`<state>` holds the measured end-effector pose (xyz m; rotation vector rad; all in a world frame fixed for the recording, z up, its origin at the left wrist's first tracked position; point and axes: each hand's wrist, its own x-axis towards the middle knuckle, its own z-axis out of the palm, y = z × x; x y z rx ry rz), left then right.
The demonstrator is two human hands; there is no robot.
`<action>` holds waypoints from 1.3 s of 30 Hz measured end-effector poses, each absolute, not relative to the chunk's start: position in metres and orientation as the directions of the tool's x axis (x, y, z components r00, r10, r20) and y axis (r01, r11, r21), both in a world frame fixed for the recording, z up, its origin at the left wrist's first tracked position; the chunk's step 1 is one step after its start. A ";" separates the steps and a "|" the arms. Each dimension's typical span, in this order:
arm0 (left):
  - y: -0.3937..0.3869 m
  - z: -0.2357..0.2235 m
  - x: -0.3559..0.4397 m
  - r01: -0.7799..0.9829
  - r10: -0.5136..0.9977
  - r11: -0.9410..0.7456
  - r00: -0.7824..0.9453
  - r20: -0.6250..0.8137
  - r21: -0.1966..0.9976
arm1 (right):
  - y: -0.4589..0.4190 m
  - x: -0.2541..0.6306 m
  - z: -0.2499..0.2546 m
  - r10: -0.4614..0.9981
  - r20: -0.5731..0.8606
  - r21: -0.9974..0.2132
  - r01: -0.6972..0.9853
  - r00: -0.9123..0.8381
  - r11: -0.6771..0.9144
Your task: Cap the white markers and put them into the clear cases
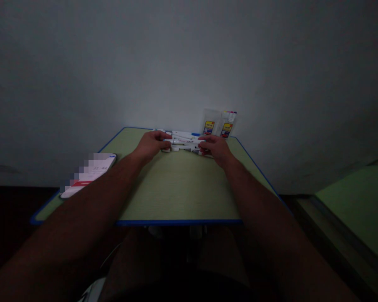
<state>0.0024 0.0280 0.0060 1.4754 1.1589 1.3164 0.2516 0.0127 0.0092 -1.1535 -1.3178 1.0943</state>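
At the far part of the table, my left hand (pixel 154 144) pinches the left end of a white marker pen (pixel 182 142). My right hand (pixel 217 147) has thumb and fingers closed at the pen's right end, so the pen lies level between both hands. Several more white marker pens (pixel 183 134) are heaped just behind and beneath it, some with blue parts. Their outlines run together in the dim light, and my fingers cover some of the ends.
Two clear plastic cases (pixel 210 119) with yellow labels stand against the wall; the right one holds marker pens (pixel 229 113) with coloured tips. A phone (pixel 94 174) with a lit screen rests at the left of the blue-edged table (pixel 176 188). The wall (pixel 176 63) borders its far side.
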 end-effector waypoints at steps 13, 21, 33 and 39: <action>0.022 0.011 0.008 -0.006 0.982 -0.186 0.001 0.186 0.982 | 0.013 0.249 0.012 0.995 0.096 -0.995 0.036 0.037 0.094; 0.020 0.014 0.008 0.028 0.984 -0.176 0.011 0.175 0.984 | 0.016 0.251 0.009 0.992 0.119 -0.989 0.088 0.048 0.115; 0.018 0.015 0.008 0.091 0.985 -0.170 0.013 0.169 0.981 | 0.016 0.252 0.009 0.990 0.125 -0.981 0.157 0.063 0.114; 0.020 0.012 0.006 0.167 0.979 -0.203 0.028 0.201 0.965 | 0.018 0.254 0.008 0.991 0.120 -0.975 0.196 0.055 0.107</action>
